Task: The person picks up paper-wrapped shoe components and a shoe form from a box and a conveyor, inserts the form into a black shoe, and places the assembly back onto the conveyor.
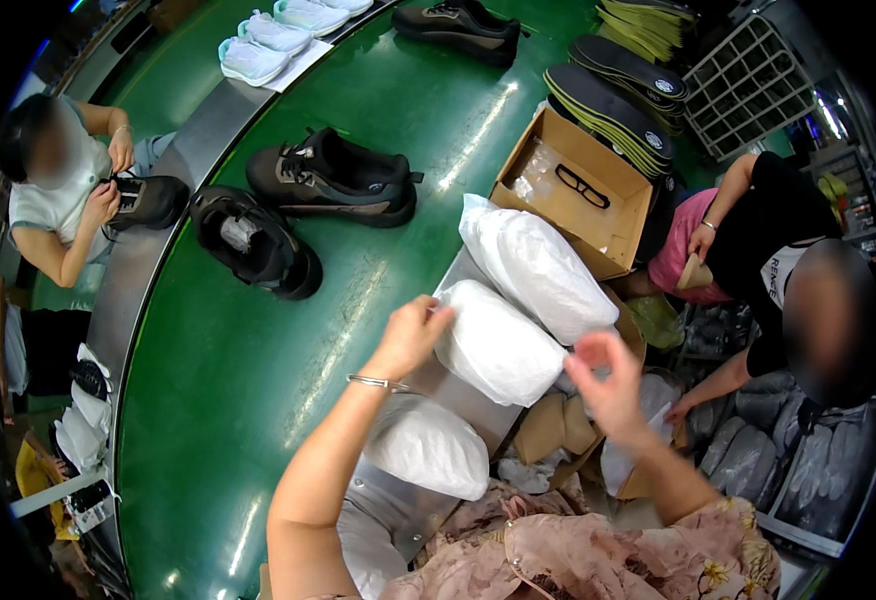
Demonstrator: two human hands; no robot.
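Note:
Right in front of me lies a white wrapped bundle [503, 345], rounded and about shoe-sized; the wrapping hides what is inside. My left hand [413, 338], with a bangle at its wrist, pinches the wrapping at the bundle's left end. At the opposite end is my right hand [610, 378], its thumb close to the wrapping and its curled fingers slightly blurred, so its hold is unclear. A second white bundle [538, 268] rests just beyond, and a third bundle [428, 445] sits under my left forearm.
Dark shoes [333, 178] stand on the green belt [358, 290]. An open cardboard box [518, 185] holds black-framed glasses [583, 187], near stacked insoles [613, 115]. A co-worker leans in at right; another at left handles a dark shoe [148, 200]. White shoes [268, 40] stand far left.

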